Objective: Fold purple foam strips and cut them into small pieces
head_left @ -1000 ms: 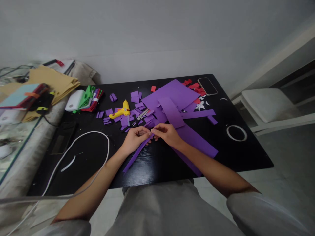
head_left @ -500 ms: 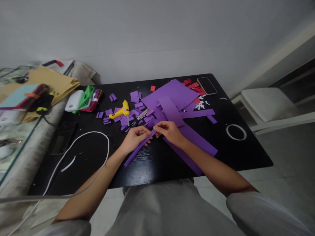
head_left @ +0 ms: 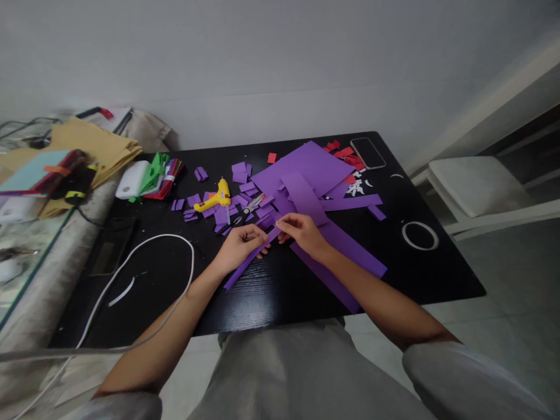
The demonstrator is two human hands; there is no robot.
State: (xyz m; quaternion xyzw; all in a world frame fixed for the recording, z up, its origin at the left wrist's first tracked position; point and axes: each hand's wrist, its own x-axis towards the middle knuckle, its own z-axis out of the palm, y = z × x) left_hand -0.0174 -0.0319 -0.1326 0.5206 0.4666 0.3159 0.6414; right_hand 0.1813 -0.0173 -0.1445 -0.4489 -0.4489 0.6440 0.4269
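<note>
The person's left hand (head_left: 240, 248) and right hand (head_left: 304, 236) both pinch one long, narrow, purple paper-like strip (head_left: 244, 268), to the near right of the yellow plastic glue gun (head_left: 213, 198).

That strip (head_left: 244, 266) is purple, like the big sheet (head_left: 315, 164). The glue gun (head_left: 215, 199) is bright yellow, the desk (head_left: 262, 297) black.

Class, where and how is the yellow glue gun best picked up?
Probably by its handle, coming from the left: the glue gun lies on its side on purple scraps, handle stretching left, nozzle pointing toward the wall, away from that grip.
</note>
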